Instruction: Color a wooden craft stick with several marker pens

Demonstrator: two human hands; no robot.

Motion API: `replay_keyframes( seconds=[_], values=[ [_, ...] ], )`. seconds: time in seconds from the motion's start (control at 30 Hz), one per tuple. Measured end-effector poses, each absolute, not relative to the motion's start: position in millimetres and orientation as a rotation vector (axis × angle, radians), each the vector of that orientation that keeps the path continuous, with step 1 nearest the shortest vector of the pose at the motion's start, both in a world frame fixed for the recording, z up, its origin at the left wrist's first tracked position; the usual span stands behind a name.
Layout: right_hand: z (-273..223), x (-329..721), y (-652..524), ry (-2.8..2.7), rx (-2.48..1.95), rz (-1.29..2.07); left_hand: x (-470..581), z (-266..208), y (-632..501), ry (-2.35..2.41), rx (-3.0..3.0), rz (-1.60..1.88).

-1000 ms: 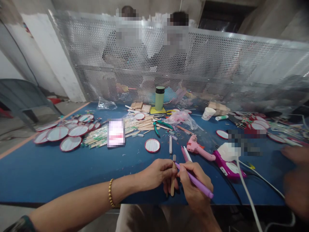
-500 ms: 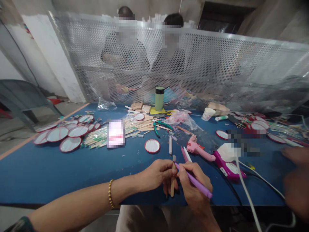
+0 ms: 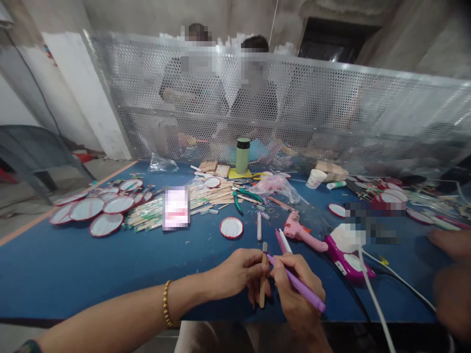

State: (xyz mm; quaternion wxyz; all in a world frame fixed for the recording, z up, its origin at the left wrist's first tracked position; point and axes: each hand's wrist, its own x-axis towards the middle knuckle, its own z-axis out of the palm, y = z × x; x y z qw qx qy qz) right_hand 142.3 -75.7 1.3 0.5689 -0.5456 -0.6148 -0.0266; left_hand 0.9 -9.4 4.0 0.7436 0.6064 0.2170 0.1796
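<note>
Blue worktop [image 3: 91, 272] is being crossed along its front edge by the left forearm [image 3: 121, 306]. Left hand [image 3: 239, 269] is being held curled inward; right hand [image 3: 299, 303] is being held close opposite, in a writing grip. Purple pen [image 3: 300, 287] is being clasped slantwise by the right. Wooden stick [image 3: 262, 294] is being pinched by the left near that edge, at the pen's tip.

A bracelet of round, gold-coloured beads [image 3: 167, 304] circles the wrist above the bare left hand [image 3: 243, 272]. At the picture's lower edge shows a dark sleeve [image 3: 31, 346] (a mere sliver, tinged green). Pale beige cloth [image 3: 206, 338] covers the lap. The right hand [image 3: 300, 287] and its visible forearm are bare.
</note>
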Motion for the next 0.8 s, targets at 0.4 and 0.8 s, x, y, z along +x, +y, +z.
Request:
replay_keyframes(
  seconds=[0.4, 0.8],
  values=[
    [-1.2, 143.9, -76.3, -1.459, -1.275, -0.029, 0.9, 2.5, -9.0, 0.474, 1.343, 0.403],
    [4.1, 140.8, -75.3, -1.481, -1.249, -0.035, 0.4, 5.0, -9.3, 0.461, 1.31, 0.397]
  ],
)
